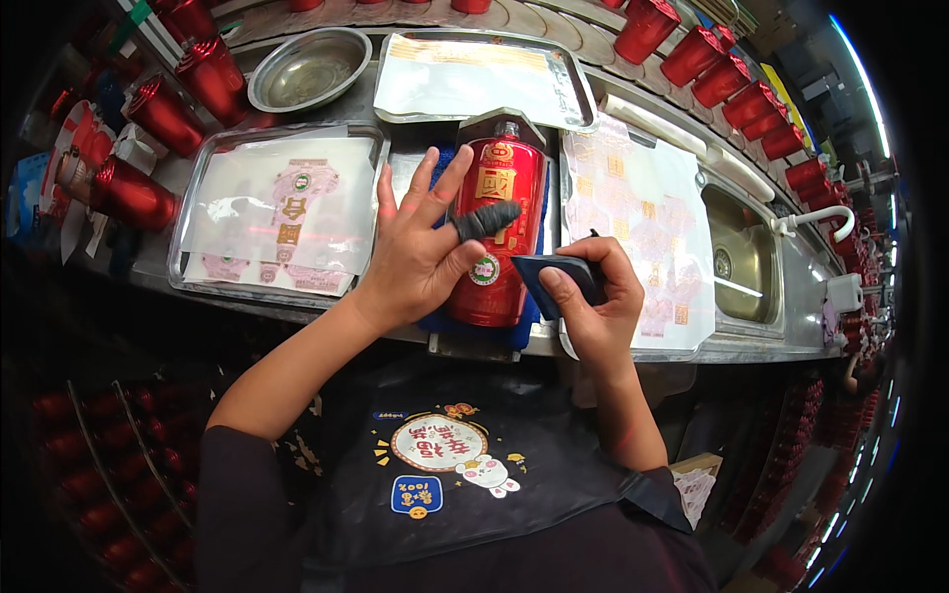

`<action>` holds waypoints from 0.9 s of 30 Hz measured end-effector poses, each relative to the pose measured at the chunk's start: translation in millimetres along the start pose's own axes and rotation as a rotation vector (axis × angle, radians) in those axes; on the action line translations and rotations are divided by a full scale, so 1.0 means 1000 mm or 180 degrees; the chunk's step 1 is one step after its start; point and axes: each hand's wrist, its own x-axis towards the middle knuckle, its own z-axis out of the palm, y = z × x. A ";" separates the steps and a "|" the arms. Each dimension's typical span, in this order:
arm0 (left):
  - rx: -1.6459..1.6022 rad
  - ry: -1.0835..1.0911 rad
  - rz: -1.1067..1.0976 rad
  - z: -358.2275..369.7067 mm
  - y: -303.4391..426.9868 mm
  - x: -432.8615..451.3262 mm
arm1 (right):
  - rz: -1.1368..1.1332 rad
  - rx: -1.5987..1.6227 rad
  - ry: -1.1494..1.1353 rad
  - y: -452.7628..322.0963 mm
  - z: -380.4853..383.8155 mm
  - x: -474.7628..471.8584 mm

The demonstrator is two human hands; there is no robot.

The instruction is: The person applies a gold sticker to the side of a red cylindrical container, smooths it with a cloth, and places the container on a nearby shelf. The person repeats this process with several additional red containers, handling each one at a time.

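A red glass bottle (504, 296) with gold characters and a round green-and-white emblem lies on its back, its bare neck pointing away from me. Under it is a blue cloth (528, 335), with a metal holder (531, 126) around the neck end. My left hand (408, 248) is spread over the bottle's left side, a black wrapping on its index finger. That finger reaches across the gold characters; whether it touches the glass cannot be told. In my right hand (604, 311), a dark blue flat scraper (545, 285) is pinched between thumb and fingers, beside the bottle's lower right.
Decal sheets (252, 185) fill a left metal tray (175, 259); another decal sheet (630, 222) lies right. Behind are a metal bowl (359, 68) and a tray of white paper (467, 85). A sink (741, 296) and faucet (815, 221) stand right. Red bottles (137, 193) line the conveyor (549, 18).
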 end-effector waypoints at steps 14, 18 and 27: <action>-0.1225 -0.0556 -0.0785 -0.017 -0.003 -0.032 | -0.2076 -0.1656 -0.0196 -0.010 0.023 0.130; -0.0395 -0.0464 -0.0638 0.008 0.012 -0.054 | -0.2751 -0.1878 -0.0921 -0.022 0.035 0.077; -0.0224 0.0145 -0.0346 0.005 0.043 -0.040 | -0.1223 -0.1010 0.0479 -0.020 0.012 0.042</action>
